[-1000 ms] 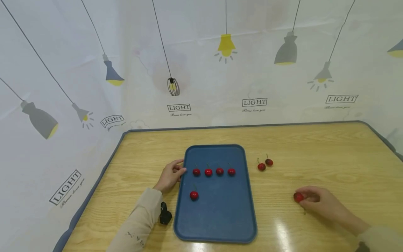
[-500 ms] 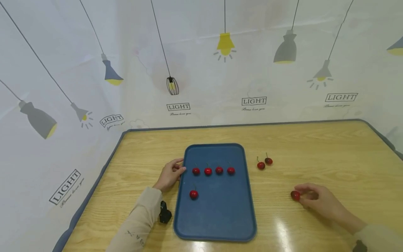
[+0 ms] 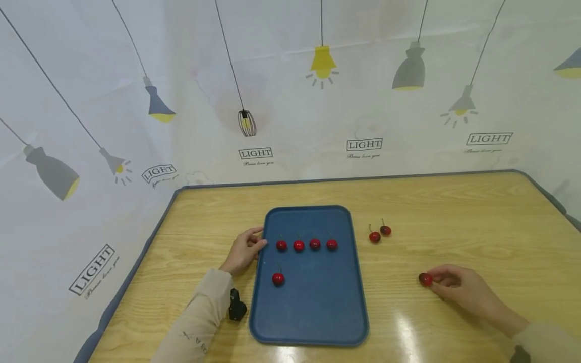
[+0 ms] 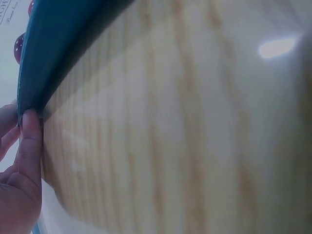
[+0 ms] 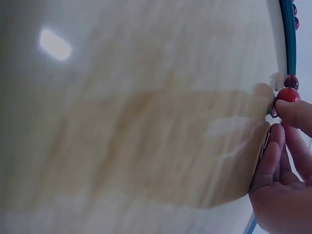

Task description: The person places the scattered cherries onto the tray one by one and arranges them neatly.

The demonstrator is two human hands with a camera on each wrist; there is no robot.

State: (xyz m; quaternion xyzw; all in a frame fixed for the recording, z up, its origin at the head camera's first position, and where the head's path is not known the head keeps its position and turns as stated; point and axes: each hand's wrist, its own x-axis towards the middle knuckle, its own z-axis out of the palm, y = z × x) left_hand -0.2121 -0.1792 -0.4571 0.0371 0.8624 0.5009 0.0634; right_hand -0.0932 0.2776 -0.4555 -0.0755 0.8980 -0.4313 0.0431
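A blue tray [image 3: 308,312] lies on the table with a row of several red cherries [image 3: 298,246] and a single cherry [image 3: 278,279] below the row's left end. My left hand [image 3: 242,252] holds the tray's left rim, its thumb on the edge; the left wrist view shows the thumb [image 4: 30,141] against the rim. Out to the right of the tray, my right hand [image 3: 463,290] pinches a cherry [image 3: 425,280] between thumb and fingers, low over the table. The right wrist view shows this cherry [image 5: 288,95] at the fingertips.
Two stemmed cherries, a nearer one [image 3: 374,237] and a farther one [image 3: 385,230], lie on the wooden table [image 3: 454,212] right of the tray. A black device [image 3: 237,305] sits by the left wrist. A lamp-printed white curtain [image 3: 295,101] stands behind the table.
My right hand has shifted slightly left with the cherry, which has turned in the fingers; its stem no longer shows below. The left hand stays at the tray rim.
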